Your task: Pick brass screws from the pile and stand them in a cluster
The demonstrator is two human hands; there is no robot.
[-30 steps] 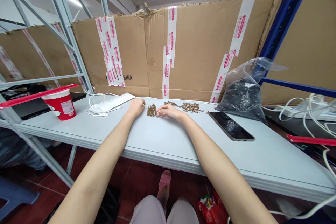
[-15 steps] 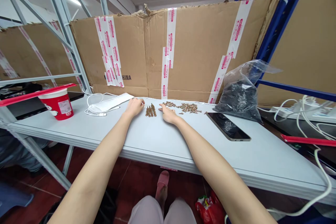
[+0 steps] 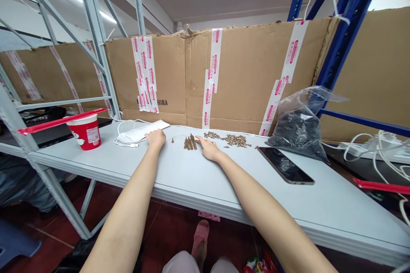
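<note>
A small cluster of brass-coloured screws (image 3: 190, 143) lies on the white folding table (image 3: 243, 187), with a looser scatter of the same screws (image 3: 229, 139) to its right. One lone screw (image 3: 172, 140) sits left of the cluster. My right hand (image 3: 209, 149) rests on the table with its fingertips just right of the cluster, holding nothing I can see. My left hand (image 3: 155, 138) lies curled beside a white flat pouch (image 3: 142, 132) with a white cable. Its palm side is hidden.
A black tablet or phone (image 3: 285, 165) lies to the right, next to a clear bag of dark parts (image 3: 299, 132). A red cup (image 3: 86, 133) stands at the left. Taped cardboard (image 3: 243, 72) lines the back edge, between grey and blue shelving uprights.
My left hand has moved left, away from the screw cluster, and a lone screw now lies left of the cluster. The camera view has tilted slightly.
</note>
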